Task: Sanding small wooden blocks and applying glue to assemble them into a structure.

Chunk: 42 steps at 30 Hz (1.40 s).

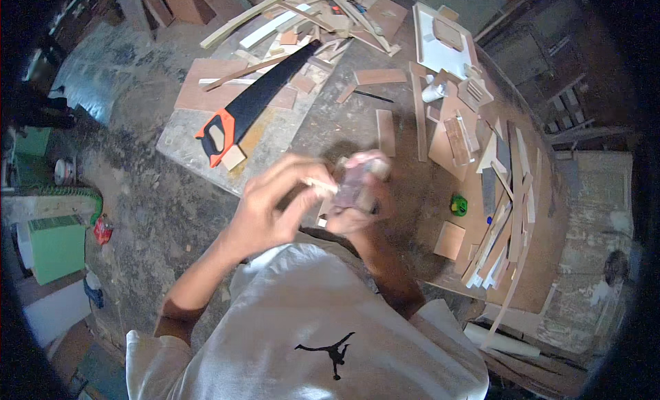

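Observation:
Both of my hands meet in front of my chest, above the near edge of the worktable. Between the thumb and fingers of my left hand (271,200) is a small pale strip of wood (320,185). My right hand (375,197) grips a dark purplish-brown, block-like piece (349,187), blurred by motion; its exact kind I cannot make out. The tip of the pale strip meets or nearly meets the dark piece. To the left of my hands, a handsaw (265,94) with an orange and black handle lies on the table beside a small wood block (234,156).
Scrap wood strips (330,22) pile up at the far side. More strips (505,221) lie at the right, near a green tape measure (458,205), a white bottle (433,92) and a white framed panel (443,42). A green hose (96,204) hangs at the left.

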{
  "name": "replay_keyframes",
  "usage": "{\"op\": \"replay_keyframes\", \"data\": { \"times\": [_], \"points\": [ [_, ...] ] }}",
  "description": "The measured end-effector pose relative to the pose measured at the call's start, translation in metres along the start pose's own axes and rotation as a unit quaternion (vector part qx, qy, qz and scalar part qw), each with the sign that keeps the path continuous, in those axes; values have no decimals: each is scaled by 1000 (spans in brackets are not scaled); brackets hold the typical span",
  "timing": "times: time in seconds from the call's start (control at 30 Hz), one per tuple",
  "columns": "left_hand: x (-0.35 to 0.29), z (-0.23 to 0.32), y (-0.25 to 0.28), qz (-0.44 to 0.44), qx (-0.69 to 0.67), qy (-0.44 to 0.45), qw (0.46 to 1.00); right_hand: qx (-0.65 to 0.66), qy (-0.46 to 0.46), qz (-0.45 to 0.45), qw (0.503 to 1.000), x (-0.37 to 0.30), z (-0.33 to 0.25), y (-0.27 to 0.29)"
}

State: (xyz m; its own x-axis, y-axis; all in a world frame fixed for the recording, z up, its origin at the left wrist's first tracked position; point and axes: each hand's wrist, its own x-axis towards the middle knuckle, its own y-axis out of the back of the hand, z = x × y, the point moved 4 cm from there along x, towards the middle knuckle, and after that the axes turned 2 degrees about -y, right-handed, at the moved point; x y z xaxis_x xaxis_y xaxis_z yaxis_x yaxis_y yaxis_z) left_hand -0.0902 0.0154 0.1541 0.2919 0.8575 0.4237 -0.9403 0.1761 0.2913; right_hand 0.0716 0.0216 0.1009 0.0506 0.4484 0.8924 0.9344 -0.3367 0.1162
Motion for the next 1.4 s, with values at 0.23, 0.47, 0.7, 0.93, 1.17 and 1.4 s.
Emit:
{"op": "replay_keyframes", "data": {
  "times": [0.23, 0.47, 0.7, 0.93, 1.17, 1.4],
  "points": [
    [-52, -119, 38, -59, 204, 118, 970, 9, -95, -56, 994, -18, 22, 19],
    [-48, -117, 29, 76, -133, 280, 948, 38, -168, -125, 977, -49, 17, -6],
    [-27, -75, 42, 188, -389, 106, 896, 135, -258, -54, 955, -51, -5, -34],
    [-22, -45, 47, 171, -360, -20, 917, 101, -310, -20, 945, -37, -9, -14],
    [-24, -29, 45, 175, -344, -46, 921, 105, -320, -15, 941, -42, -17, -8],
    [-29, -24, 40, 172, -319, -21, 932, 145, -291, -58, 944, -18, -24, -17]
  ]
}}
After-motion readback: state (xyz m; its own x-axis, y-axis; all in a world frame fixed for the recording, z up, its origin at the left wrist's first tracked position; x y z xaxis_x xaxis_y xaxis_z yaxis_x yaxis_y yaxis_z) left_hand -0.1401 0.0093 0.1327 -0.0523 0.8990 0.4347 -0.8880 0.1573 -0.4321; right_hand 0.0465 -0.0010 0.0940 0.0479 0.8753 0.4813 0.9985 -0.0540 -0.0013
